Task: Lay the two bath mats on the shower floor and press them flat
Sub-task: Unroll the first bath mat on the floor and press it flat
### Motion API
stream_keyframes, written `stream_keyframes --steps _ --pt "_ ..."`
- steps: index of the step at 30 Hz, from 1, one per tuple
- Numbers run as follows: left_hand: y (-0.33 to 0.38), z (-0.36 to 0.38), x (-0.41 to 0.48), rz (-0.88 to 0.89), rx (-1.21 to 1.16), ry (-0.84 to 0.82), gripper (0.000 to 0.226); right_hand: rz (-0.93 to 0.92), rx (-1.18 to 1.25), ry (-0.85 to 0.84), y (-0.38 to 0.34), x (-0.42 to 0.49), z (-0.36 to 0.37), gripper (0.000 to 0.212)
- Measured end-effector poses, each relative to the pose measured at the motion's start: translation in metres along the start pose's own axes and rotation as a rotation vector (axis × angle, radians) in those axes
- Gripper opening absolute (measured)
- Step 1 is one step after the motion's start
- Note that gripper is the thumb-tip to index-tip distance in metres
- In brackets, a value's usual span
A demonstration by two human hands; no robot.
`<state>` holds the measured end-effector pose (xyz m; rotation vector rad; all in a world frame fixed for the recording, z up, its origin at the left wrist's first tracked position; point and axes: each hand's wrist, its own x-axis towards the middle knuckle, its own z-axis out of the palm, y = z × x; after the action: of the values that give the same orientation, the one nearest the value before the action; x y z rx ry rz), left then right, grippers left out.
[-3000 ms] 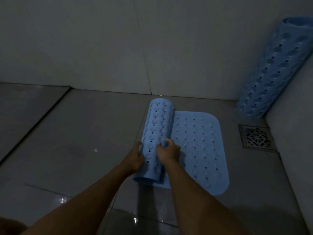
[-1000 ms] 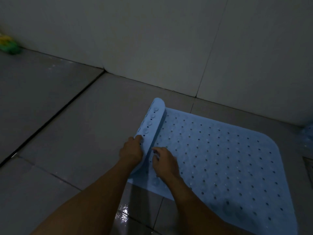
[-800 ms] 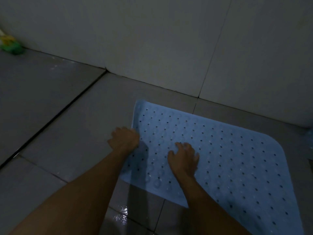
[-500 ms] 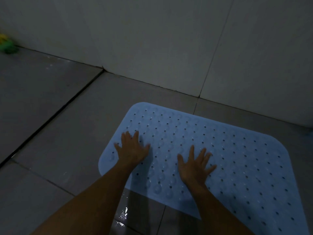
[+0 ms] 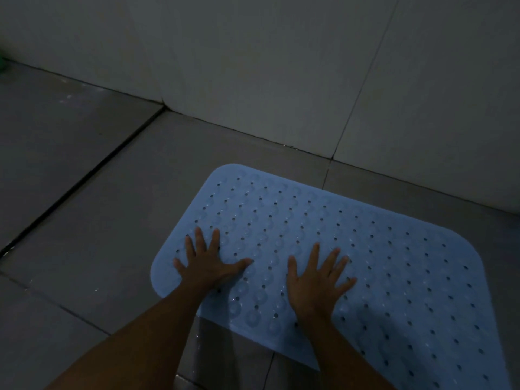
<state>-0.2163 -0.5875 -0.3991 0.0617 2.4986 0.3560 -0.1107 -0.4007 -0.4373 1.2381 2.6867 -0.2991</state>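
Observation:
A light blue bath mat [image 5: 365, 249] with rows of small holes lies fully unrolled and flat on the grey tiled shower floor [image 5: 112, 220]. My left hand [image 5: 206, 264] presses on the mat near its left edge, fingers spread and straight. My right hand [image 5: 316, 280] presses palm-down a little to the right, fingers also spread. The second mat is out of view.
A pale tiled wall [image 5: 281, 66] rises just beyond the mat's far edge. Dark grout lines [image 5: 84, 181] cross the floor to the left. The tile in front of the mat is wet [image 5: 197, 347]. A green object [image 5: 2, 66] shows at the far left edge.
The rolled end of the mat has been unrolled to the left and now lies flat. Both hands let go of the roll and spread palm-down on the mat.

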Motion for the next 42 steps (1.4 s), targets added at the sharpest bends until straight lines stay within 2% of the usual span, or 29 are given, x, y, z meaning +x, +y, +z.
stream_keyframes --steps 15,26,37,40,42 --pt "-0.014 -0.008 -0.003 0.004 0.021 -0.007 0.138 -0.031 0.02 0.0 -0.01 -0.015 0.003 0.079" --pt "-0.012 -0.008 -0.003 -0.013 0.035 -0.01 0.137 -0.021 -0.003 0.065 -0.013 -0.018 0.008 0.083" --pt "-0.013 -0.006 -0.004 0.0 0.048 0.021 0.136 -0.028 0.018 0.052 -0.014 -0.018 0.006 0.083" --pt "-0.012 -0.006 -0.006 0.008 0.086 0.067 0.133 -0.027 0.051 0.011 -0.012 -0.016 0.001 0.081" --pt "-0.012 -0.012 -0.007 0.076 0.203 0.169 0.128 0.006 0.117 -0.035 -0.015 -0.013 -0.006 0.078"
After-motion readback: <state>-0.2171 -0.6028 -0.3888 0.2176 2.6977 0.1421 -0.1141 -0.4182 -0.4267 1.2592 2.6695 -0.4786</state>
